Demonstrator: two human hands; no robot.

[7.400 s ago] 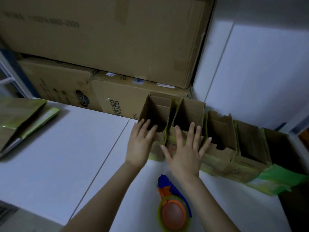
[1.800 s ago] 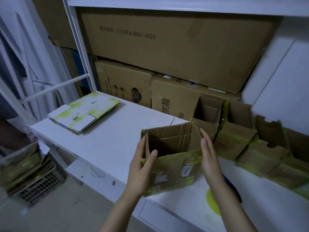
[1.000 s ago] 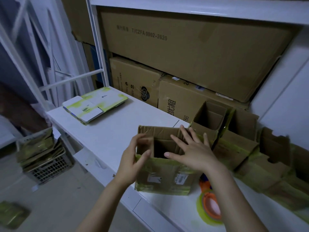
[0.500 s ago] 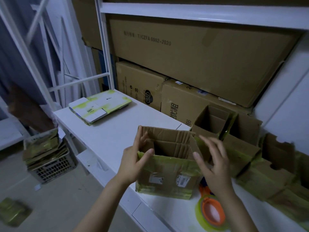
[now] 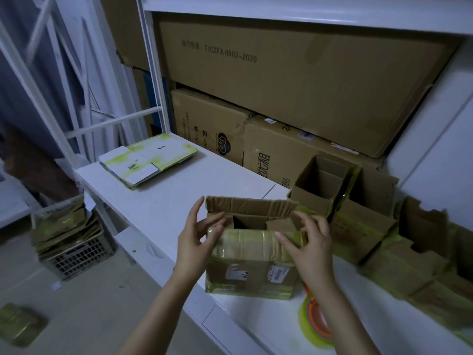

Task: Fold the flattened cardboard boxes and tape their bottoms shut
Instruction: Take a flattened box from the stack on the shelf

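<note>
A small brown cardboard box [image 5: 249,270] with yellow-green tape stands open-end up near the front edge of the white table [image 5: 158,208]. Its far flap stands upright and the near flap is bent inward. My left hand [image 5: 195,242] touches the box's left side, fingers spread, thumb by the near flap. My right hand [image 5: 308,248] presses on the right side flap and the near flap with straight-to-relaxed fingers. A tape roll [image 5: 316,326], orange inside and green outside, lies flat on the table to the right of the box, partly hidden by my right forearm.
Several folded open boxes [image 5: 320,185] line the table's back right. A stack of flattened boxes [image 5: 148,160] lies at the far left end. Big cartons [image 5: 294,80] fill the shelf behind. On the floor at left stands a crate [image 5: 74,254] of flattened cardboard.
My right hand has come in from beside the box onto its right and near flaps. The near flap is now bent inward. My left hand stays at the left side.
</note>
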